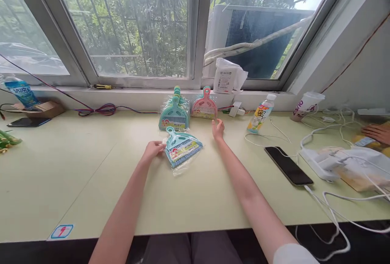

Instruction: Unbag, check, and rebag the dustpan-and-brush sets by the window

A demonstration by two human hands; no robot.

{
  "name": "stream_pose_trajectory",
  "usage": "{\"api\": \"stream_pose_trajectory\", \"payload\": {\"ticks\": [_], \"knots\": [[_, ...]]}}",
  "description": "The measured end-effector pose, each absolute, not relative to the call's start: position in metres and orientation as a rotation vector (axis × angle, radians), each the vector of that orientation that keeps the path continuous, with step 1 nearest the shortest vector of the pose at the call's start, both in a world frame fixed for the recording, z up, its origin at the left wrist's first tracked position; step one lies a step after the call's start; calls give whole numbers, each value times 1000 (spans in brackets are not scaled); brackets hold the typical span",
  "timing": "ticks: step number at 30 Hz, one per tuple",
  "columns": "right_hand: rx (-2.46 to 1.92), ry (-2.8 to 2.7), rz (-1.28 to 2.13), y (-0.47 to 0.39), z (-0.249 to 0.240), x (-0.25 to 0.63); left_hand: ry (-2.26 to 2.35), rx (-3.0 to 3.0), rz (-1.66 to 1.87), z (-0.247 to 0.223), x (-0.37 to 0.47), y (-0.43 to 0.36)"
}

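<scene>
Near the table's (91, 166) far edge, the left hand (153, 149) pinches the wrapped teal dustpan set (182, 147) while the right hand (218, 129), fingers spread and empty, reaches toward the pink set (204, 108) beside the teal stack (174, 115), which seemingly needs a closing grasp.

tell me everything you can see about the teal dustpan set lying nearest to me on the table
The teal dustpan set is a small plastic dustpan with a brush tucked in, sealed in a clear crinkly wrapper with a colourful printed label across the front. It lies flat on the pale green table, its looped handle pointing away toward the window and the brush edge toward the person, turned slightly askew. The left hand touches its left edge with the fingers. The right hand is apart from it, nearer the pink set.
</scene>
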State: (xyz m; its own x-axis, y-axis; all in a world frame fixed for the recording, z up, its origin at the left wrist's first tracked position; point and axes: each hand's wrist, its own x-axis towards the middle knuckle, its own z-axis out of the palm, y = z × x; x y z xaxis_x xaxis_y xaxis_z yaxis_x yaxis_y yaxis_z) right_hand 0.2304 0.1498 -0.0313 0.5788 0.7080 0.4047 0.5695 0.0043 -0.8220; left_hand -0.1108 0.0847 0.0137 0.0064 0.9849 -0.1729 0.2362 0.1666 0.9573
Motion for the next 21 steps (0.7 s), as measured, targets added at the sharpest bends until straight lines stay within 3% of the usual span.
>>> {"api": "stream_pose_trajectory", "payload": {"ticks": [3,6,14,21], "knots": [[-1503,-1434,586,102,-31,209,1349,1305,910,9,-99,80],[-1386,-1652,643,55,-31,192,1327,1295,983,5,-88,73],[-1021,-1148,1021,2,-19,195,966,1348,1507,11,-46,34],[-981,-1007,950,6,-9,202,823,1256,1243,10,-24,10]]}}
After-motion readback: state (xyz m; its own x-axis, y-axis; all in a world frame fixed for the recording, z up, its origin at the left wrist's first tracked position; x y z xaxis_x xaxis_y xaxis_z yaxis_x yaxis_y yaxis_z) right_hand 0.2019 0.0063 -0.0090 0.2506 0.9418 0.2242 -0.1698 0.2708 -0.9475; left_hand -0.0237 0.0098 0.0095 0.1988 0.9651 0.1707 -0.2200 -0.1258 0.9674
